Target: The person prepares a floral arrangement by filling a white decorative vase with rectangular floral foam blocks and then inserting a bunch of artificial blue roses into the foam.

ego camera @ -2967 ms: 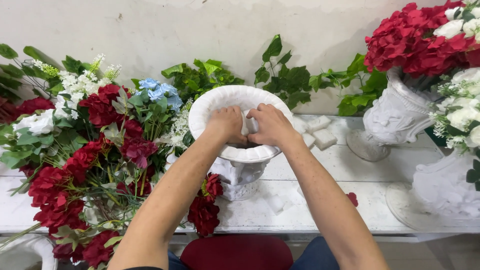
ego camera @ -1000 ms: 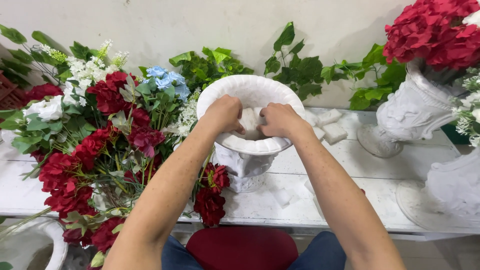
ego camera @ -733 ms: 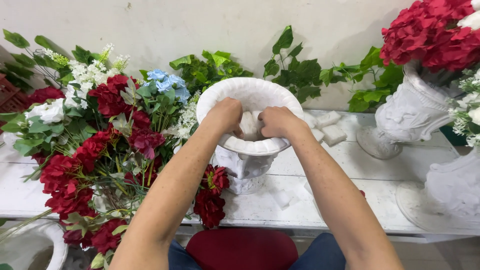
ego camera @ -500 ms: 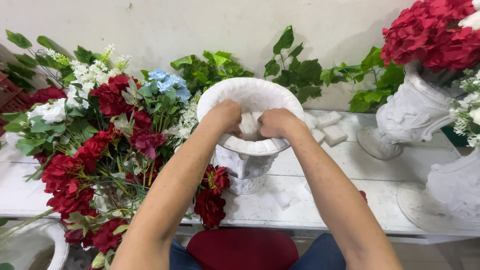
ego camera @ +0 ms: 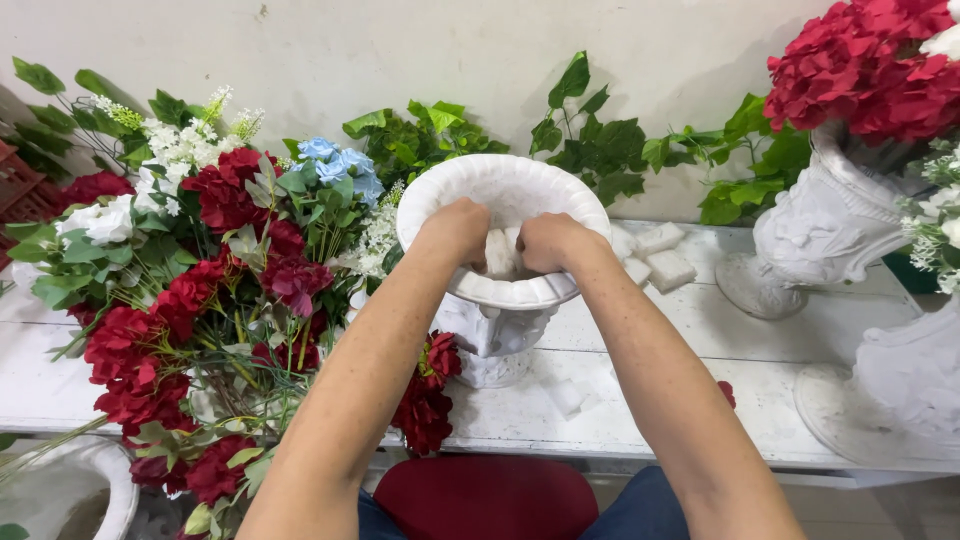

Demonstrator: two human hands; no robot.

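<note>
Left hand [ego camera: 458,228] and right hand [ego camera: 545,240] pressing white foam block [ego camera: 499,252] inside white pedestal urn [ego camera: 500,300] on counter [ego camera: 640,400], each grip closing on block; red flowers [ego camera: 200,300] lying beside.

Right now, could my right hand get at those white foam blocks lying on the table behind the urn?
Probably yes. The right hand is inside the white urn, and the foam blocks lie just beyond its rim to the right on the table, with nothing between them. The hand would only need to lift over the rim.
</note>
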